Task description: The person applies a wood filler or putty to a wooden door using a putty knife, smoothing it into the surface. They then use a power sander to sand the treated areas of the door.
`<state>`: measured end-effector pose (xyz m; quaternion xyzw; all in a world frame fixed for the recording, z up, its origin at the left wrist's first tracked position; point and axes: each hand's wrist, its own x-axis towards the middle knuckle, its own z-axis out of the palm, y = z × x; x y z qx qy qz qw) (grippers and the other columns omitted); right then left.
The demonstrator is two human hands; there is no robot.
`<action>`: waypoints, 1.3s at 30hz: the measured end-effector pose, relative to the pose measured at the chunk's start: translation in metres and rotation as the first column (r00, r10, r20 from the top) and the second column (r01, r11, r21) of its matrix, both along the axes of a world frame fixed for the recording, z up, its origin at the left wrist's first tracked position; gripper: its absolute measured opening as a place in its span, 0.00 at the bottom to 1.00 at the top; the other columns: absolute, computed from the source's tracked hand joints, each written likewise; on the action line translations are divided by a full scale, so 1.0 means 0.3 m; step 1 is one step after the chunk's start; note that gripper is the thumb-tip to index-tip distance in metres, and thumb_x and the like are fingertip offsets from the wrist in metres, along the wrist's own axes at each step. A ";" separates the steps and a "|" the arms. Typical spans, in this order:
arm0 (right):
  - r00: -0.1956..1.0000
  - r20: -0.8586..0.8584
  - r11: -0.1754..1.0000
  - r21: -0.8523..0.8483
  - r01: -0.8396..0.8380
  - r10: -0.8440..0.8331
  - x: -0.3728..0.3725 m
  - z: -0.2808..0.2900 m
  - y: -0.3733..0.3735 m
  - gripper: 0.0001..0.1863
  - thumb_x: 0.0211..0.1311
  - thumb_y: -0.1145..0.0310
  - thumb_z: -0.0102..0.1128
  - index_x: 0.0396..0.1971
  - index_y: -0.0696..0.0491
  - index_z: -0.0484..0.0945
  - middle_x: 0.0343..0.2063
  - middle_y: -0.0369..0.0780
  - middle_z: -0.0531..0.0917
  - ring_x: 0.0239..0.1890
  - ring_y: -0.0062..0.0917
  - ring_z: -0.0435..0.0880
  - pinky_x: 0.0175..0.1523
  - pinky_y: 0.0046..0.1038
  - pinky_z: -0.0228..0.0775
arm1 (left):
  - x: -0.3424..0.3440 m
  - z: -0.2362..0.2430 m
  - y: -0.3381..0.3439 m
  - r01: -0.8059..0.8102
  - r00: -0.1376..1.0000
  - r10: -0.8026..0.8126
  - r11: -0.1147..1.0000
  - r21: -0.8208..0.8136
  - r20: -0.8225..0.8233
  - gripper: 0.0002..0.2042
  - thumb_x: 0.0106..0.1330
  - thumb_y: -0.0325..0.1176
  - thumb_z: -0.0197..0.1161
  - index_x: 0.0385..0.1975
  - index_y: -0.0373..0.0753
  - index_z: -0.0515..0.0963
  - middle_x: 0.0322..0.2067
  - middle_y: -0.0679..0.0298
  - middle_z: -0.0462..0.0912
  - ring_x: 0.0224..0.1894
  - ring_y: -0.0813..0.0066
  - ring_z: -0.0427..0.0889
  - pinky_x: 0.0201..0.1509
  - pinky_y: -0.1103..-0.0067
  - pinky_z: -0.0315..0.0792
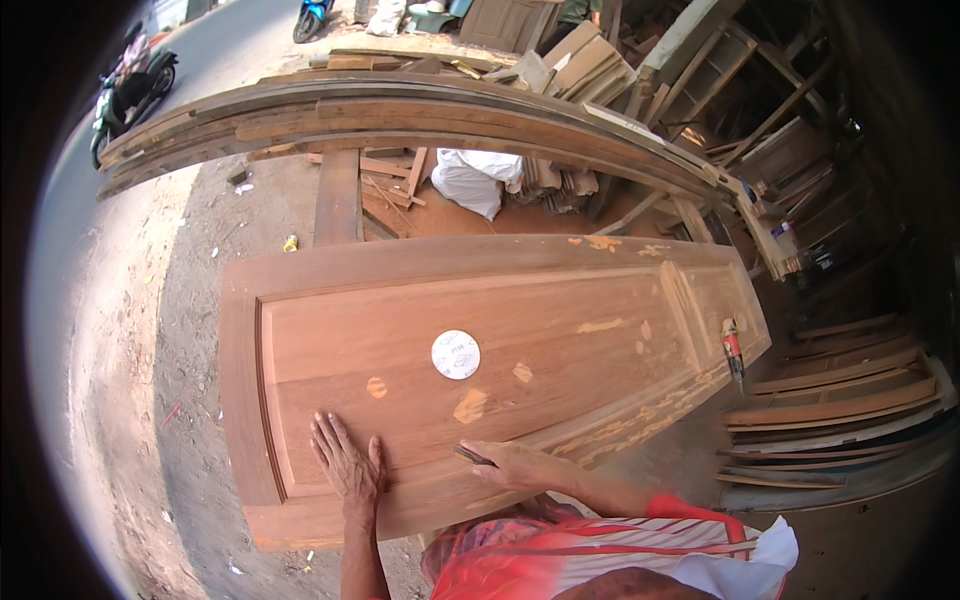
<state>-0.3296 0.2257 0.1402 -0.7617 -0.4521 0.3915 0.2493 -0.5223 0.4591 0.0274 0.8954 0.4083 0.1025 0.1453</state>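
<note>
A reddish-brown wooden door (400, 310) with a raised panel lies flat in front of me, with lighter filler-like patches on it. My left hand (348, 465) rests on its near left part, palm down and fingers spread. To the right, my right hand (510, 466) is closed around a small dark flat piece (474, 455), held low over the panel near its lower moulding. Most of that piece is hidden, so its exact kind is unclear. A white round sanding disc (456, 355) lies mid-panel, beyond both hands.
A red and black power tool (733, 350) rests at the door's right end. Long planks (400, 118) stretch across beyond the door. Stacked wooden frames (840, 400) stand at right. White sacks (478, 180) sit behind the door. A motorbike with a rider (130, 95) is on the road at upper left.
</note>
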 end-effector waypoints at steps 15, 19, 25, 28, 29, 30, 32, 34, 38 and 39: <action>0.884 0.331 0.936 -0.007 0.352 -0.330 -0.120 -0.116 -0.818 0.29 0.73 0.66 0.55 0.73 0.48 0.66 0.42 0.54 0.79 0.43 0.54 0.82 0.47 0.51 0.75 | 0.057 -0.035 -0.149 0.071 0.997 -0.066 0.978 0.194 -0.032 0.44 0.71 0.57 0.57 0.75 0.27 0.55 0.76 0.39 0.54 0.79 0.42 0.51 0.82 0.55 0.45; 0.766 0.212 0.795 0.167 0.584 -0.607 -0.208 -0.102 -0.840 0.30 0.72 0.63 0.56 0.72 0.49 0.66 0.45 0.55 0.81 0.45 0.55 0.83 0.51 0.50 0.76 | 0.072 -0.069 -0.074 0.060 0.997 -0.068 0.976 0.209 0.030 0.37 0.70 0.52 0.61 0.72 0.31 0.65 0.75 0.45 0.62 0.78 0.47 0.56 0.80 0.57 0.49; 0.672 0.169 0.676 -0.043 0.736 -0.721 -0.241 -0.329 -1.160 0.30 0.69 0.60 0.59 0.67 0.56 0.69 0.47 0.57 0.85 0.52 0.54 0.83 0.57 0.50 0.76 | 0.006 -0.167 -0.098 0.063 0.998 -0.059 0.969 0.241 -0.026 0.40 0.73 0.63 0.54 0.72 0.32 0.66 0.74 0.45 0.63 0.76 0.47 0.59 0.77 0.53 0.55; 0.513 0.177 0.429 -0.363 0.827 -0.840 -0.428 -0.542 -1.356 0.28 0.66 0.59 0.60 0.62 0.57 0.73 0.47 0.56 0.85 0.53 0.53 0.84 0.58 0.49 0.76 | -0.003 -0.160 -0.089 0.079 0.997 -0.074 0.964 0.256 -0.030 0.41 0.74 0.64 0.52 0.72 0.32 0.66 0.74 0.44 0.62 0.76 0.46 0.60 0.76 0.51 0.56; 0.418 0.204 0.342 -0.325 0.882 -0.885 -0.535 -0.603 -1.420 0.22 0.63 0.60 0.62 0.51 0.59 0.78 0.42 0.57 0.86 0.50 0.53 0.85 0.55 0.48 0.77 | -0.014 -0.153 -0.093 0.073 0.997 -0.063 0.965 0.253 -0.046 0.41 0.74 0.64 0.52 0.72 0.32 0.66 0.74 0.44 0.62 0.76 0.46 0.60 0.76 0.51 0.56; 0.349 0.214 0.263 -0.347 0.900 -0.912 -0.672 -0.697 -1.503 0.21 0.61 0.58 0.63 0.47 0.59 0.81 0.41 0.57 0.87 0.49 0.52 0.86 0.53 0.48 0.78 | -0.003 -0.153 -0.110 0.070 0.996 -0.056 0.969 0.238 -0.064 0.40 0.74 0.63 0.52 0.72 0.32 0.65 0.74 0.44 0.62 0.76 0.46 0.61 0.76 0.51 0.56; 0.311 0.055 0.212 -0.617 0.757 -0.949 -0.903 -0.771 -1.615 0.21 0.60 0.59 0.62 0.46 0.61 0.84 0.43 0.57 0.87 0.48 0.50 0.88 0.54 0.47 0.79 | -0.001 -0.148 -0.105 0.082 0.993 -0.059 0.966 0.247 -0.099 0.40 0.75 0.62 0.51 0.72 0.31 0.65 0.74 0.43 0.62 0.76 0.46 0.61 0.76 0.51 0.56; 0.406 0.085 0.215 -0.740 0.637 -0.910 -1.056 -0.749 -1.636 0.17 0.61 0.63 0.59 0.43 0.58 0.87 0.39 0.55 0.88 0.45 0.46 0.89 0.51 0.47 0.80 | -0.018 -0.139 -0.077 0.102 0.993 -0.080 0.954 0.282 -0.087 0.39 0.75 0.62 0.50 0.72 0.31 0.65 0.73 0.42 0.62 0.75 0.45 0.62 0.75 0.51 0.57; 0.803 0.091 0.486 -0.754 0.442 -0.589 -1.464 -0.946 -1.809 0.13 0.65 0.68 0.56 0.37 0.54 0.90 0.36 0.50 0.88 0.43 0.46 0.89 0.49 0.46 0.81 | -0.039 -0.168 -0.120 0.105 0.991 -0.086 0.976 0.189 -0.106 0.40 0.75 0.62 0.49 0.72 0.30 0.64 0.72 0.41 0.62 0.74 0.43 0.62 0.74 0.50 0.58; 0.662 0.203 0.372 -0.693 0.618 -0.721 -1.433 -0.882 -1.742 0.13 0.65 0.66 0.57 0.36 0.55 0.90 0.35 0.52 0.88 0.44 0.46 0.89 0.49 0.47 0.81 | -0.042 -0.163 -0.095 0.101 0.992 -0.082 0.973 0.208 -0.097 0.40 0.75 0.62 0.49 0.72 0.29 0.64 0.72 0.40 0.62 0.74 0.43 0.62 0.74 0.50 0.59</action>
